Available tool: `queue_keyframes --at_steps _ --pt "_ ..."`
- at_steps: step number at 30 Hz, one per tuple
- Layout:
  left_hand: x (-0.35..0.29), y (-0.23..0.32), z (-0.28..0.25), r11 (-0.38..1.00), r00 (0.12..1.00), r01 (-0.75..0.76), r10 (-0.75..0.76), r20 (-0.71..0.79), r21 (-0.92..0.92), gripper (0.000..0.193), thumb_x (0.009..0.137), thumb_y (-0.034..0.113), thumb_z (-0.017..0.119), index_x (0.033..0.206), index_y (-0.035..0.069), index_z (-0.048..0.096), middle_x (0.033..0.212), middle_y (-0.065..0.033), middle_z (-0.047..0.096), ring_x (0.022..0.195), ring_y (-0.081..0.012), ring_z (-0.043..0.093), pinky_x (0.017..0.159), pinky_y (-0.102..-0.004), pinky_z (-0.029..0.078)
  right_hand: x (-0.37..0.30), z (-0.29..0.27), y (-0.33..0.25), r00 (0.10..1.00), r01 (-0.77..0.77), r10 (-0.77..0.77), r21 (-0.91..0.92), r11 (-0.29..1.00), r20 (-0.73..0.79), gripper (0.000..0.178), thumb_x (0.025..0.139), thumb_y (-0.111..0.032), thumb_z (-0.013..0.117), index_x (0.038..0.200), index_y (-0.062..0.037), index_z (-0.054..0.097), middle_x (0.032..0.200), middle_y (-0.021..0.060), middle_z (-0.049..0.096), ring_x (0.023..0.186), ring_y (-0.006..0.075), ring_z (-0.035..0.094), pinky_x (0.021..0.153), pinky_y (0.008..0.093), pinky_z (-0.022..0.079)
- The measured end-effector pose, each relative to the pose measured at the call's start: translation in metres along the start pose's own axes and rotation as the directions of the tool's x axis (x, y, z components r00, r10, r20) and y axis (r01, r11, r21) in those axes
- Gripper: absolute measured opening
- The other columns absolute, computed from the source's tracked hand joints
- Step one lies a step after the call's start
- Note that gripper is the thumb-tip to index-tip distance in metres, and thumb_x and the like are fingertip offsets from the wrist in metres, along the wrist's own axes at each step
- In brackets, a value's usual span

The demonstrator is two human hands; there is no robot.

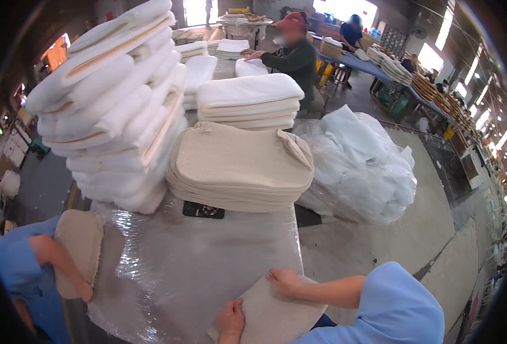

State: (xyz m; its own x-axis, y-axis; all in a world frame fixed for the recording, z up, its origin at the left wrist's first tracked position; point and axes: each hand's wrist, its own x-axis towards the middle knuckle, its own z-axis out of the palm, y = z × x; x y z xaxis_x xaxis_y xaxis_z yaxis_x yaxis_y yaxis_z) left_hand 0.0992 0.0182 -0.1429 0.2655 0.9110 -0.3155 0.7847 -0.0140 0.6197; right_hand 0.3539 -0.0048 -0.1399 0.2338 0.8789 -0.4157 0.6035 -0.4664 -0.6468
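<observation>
At the table's near right corner lies a beige fabric cover [279,314], reaching down toward my lap. My left hand [231,319] is closed on its left edge, fingers curled. My right hand [285,282] pinches the far edge close to the table's side. Beyond my hands rests a thick stack of beige fabric covers [239,163] with rounded corners, the top one folded over at its right end. The lower part of the cover I hold runs out of the picture.
A tall leaning pile of white padding [115,109] stands at left, with more folded white padding [250,94] behind. A clear plastic bag [362,166] bulges right of the plastic-covered table [190,264]. A co-worker in blue [26,258] holds a beige cushion [80,252]; another person [293,63] works farther off.
</observation>
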Motion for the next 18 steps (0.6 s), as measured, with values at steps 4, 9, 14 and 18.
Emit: queue_keyframes --at_steps 4,9,14,18 --pt "0.001 -0.002 -0.007 0.998 0.998 0.016 -0.021 0.065 0.063 0.041 0.104 0.046 0.061 0.099 0.007 0.073 0.083 -0.0182 0.072 0.08 -0.0416 0.07 0.07 -0.0494 0.052 0.0 0.005 0.0 1.0 -0.021 0.021 -0.005 1.0 -0.009 0.032 0.107 -0.033 0.055 0.112 -0.0036 0.066 0.105 0.0278 0.071 0.103 0.0494 0.067 0.089 0.0562 0.052" --pt "-0.02 -0.028 -0.031 0.994 0.999 -0.024 0.019 0.043 0.11 0.044 0.103 0.05 0.062 0.099 0.007 0.074 0.086 -0.0176 0.073 0.084 -0.0409 0.071 0.072 -0.0485 0.053 -0.002 -0.005 -0.012 0.996 -0.06 0.061 -0.028 0.998 0.059 0.033 0.108 -0.034 0.054 0.113 -0.0037 0.066 0.106 0.0277 0.072 0.103 0.049 0.068 0.088 0.0569 0.052" --pt "-0.042 -0.016 -0.076 0.99 0.967 0.129 -0.137 0.213 0.05 0.047 0.106 0.037 0.06 0.124 -0.006 0.069 0.131 -0.0262 0.069 0.111 -0.0352 0.068 0.097 -0.0527 0.052 0.003 -0.003 -0.011 0.999 -0.021 0.024 -0.061 0.998 0.049 0.034 0.109 -0.033 0.052 0.114 -0.0031 0.066 0.105 0.0279 0.072 0.104 0.0487 0.068 0.089 0.0559 0.052" --pt "-0.034 -0.04 -0.054 0.974 0.967 0.21 -0.219 0.13 0.079 0.046 0.101 0.042 0.067 0.118 -0.001 0.066 0.114 -0.0224 0.069 0.104 -0.0369 0.067 0.091 -0.0486 0.052 0.005 -0.003 -0.01 0.997 0.005 0.006 -0.14 0.99 0.078 0.035 0.109 -0.034 0.051 0.113 -0.0019 0.065 0.103 0.0298 0.071 0.102 0.0496 0.068 0.089 0.0567 0.053"
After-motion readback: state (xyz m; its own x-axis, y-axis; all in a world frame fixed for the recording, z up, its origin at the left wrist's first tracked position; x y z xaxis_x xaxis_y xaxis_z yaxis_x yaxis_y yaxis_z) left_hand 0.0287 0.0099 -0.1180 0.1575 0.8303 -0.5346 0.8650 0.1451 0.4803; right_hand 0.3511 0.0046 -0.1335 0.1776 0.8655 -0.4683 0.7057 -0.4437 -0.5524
